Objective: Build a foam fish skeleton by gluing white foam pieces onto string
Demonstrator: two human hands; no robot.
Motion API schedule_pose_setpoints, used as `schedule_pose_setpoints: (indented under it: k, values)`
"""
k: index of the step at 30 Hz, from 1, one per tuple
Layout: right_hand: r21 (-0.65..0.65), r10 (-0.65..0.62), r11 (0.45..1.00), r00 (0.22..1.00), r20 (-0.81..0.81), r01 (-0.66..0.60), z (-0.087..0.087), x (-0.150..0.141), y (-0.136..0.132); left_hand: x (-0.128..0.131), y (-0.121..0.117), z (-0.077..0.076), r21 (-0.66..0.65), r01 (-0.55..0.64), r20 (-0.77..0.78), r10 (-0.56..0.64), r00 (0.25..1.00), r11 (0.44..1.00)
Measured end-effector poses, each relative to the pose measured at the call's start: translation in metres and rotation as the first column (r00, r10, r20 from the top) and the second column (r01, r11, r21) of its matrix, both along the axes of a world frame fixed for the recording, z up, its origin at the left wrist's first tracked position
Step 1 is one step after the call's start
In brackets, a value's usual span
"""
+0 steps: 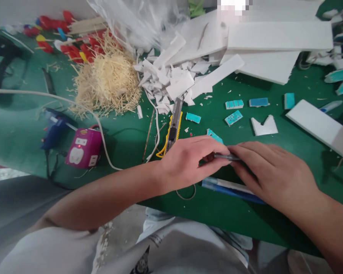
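My left hand [188,158] and my right hand [274,175] meet over the green table. Between them is a thin, grey, metal-looking piece [225,156], pinched by the fingers of both; its exact kind is hard to make out. A yellow utility knife [173,131] lies just beyond my left hand. Behind the fingertips rests a teal foam piece [215,136], partly covered. Under my right hand lies a blue pen-like stick [231,189]. Farther back are small teal foam blocks [233,118] and a notched white foam piece [264,126].
White foam scraps [177,82] and large foam sheets [280,36] fill the back. To the left are a heap of thin wooden sticks [111,82], a magenta power socket [84,148], a glue gun [55,125] and a white cable [103,137]. A white foam block [321,127] lies right.
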State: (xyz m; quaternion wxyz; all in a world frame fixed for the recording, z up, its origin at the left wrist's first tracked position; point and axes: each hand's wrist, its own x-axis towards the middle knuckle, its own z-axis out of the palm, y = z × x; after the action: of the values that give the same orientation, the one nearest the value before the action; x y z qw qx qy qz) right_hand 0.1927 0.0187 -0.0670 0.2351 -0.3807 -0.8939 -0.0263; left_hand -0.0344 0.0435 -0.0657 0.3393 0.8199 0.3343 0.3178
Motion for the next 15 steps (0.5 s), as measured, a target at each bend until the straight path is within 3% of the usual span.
schedule_pose_setpoints:
  k: [3,8,15]
  values:
    - [-0.021,-0.019,1.0,1.0,-0.006,0.019,0.0007,-0.0021,-0.0025,0.0012,-0.0008,0.0029,-0.07,0.004,-0.006,-0.004,1.0,0.998]
    - [0.07,-0.017,0.997,0.998,0.056,0.013,0.002,-0.0046,-0.002,0.0017,-0.0027,0.0041,-0.234,0.001,0.033,0.007,0.999,0.972]
    - [0.001,-0.104,0.995,0.995,0.007,0.104,0.0008,-0.0107,-0.009,0.0008,-0.0098,0.0054,-0.202,-0.014,0.079,0.031,0.996,0.979]
